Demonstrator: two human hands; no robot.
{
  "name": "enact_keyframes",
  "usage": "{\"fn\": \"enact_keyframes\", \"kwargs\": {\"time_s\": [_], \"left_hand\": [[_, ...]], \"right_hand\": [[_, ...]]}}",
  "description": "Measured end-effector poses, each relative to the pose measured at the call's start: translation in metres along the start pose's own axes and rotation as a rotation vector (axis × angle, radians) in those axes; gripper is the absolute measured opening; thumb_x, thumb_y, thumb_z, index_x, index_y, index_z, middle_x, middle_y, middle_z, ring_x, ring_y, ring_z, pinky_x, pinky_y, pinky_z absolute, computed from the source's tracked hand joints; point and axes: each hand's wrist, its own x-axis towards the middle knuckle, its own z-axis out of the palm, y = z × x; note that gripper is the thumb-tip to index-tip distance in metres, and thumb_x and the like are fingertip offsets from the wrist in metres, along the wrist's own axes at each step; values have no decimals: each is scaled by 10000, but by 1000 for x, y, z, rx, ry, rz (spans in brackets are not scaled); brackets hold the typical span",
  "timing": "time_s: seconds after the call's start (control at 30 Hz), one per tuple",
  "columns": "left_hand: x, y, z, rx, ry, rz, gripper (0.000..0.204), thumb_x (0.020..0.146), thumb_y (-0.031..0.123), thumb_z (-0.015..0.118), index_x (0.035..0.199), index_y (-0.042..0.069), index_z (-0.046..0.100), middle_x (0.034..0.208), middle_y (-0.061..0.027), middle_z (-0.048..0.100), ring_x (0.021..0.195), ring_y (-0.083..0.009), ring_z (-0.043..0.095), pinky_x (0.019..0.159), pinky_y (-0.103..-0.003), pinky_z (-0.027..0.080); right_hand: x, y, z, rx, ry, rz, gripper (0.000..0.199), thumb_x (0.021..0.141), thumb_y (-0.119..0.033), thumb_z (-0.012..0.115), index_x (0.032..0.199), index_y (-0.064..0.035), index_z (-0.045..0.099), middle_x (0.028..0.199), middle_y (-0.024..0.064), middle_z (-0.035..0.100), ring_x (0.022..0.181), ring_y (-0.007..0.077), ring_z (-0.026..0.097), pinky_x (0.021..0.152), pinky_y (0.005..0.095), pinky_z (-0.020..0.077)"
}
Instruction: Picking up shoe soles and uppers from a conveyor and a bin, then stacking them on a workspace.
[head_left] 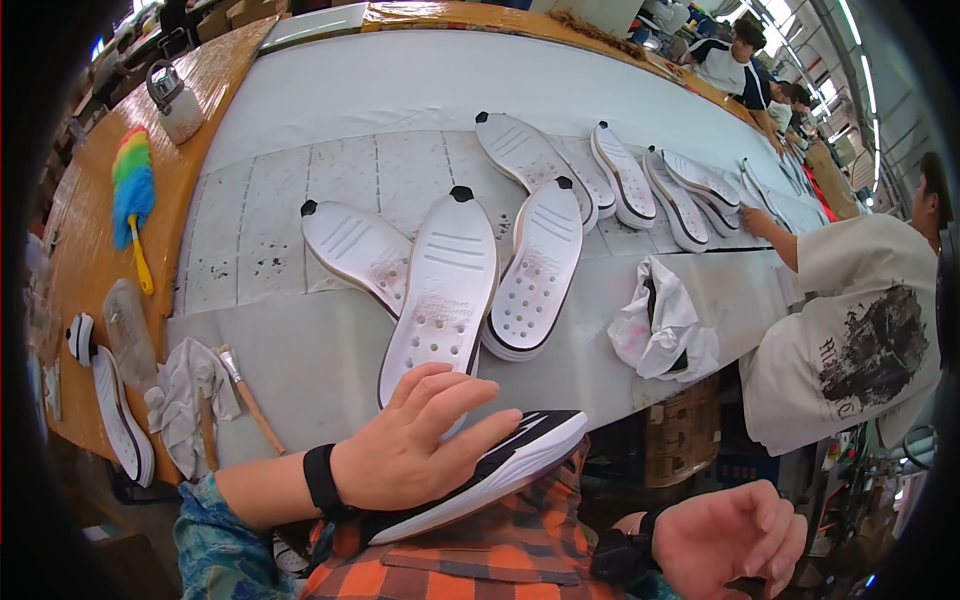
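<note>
Seemingly mid-handling of single shoe: black-and-white shoe (pixel 510 478) lies across my lap, against orange plaid cloth (pixel 450 570), under my left hand (pixel 425 430). Left fingers spread, slightly bent, not wrapped round anything; whether palm presses shoe, cannot tell. Right hand (pixel 730 535) well apart, loosely curled, nothing visible in it. Nearest white sole (pixel 445 270) lies on table (pixel 250 335), lower end hidden behind left fingers. Next move, I judge, calls for right hand at shoe's far end, left steadying.
</note>
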Motion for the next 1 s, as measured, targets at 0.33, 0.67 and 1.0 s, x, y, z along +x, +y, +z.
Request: {"fn": "enact_keyframes", "kwargs": {"time_s": [0.33,0.67,1.0], "left_hand": [[8,-8,-3,-58,-15,16,436,684,52,567,1112,49,480,1083,-141,414,966,-295,439,850,-402,356],[20,-24,-67,-967,685,-111,175,831,58,378,669,31,439,662,-71,458,615,-192,477,673,-358,414],[13,20,-80,-473,754,610,239,858,284,439,738,78,449,719,-50,449,661,-206,470,691,-370,420]], "right_hand": [[-46,69,-13,-549,-1116,794,436,683,-196,644,1048,-3,504,986,126,536,886,294,523,816,373,400],[-65,70,9,-631,-1271,622,332,642,-191,638,930,-54,544,894,60,555,828,208,544,750,320,417],[-43,61,-10,-749,-1120,664,380,515,-67,621,890,-37,566,848,64,588,769,224,573,699,328,446]]}}
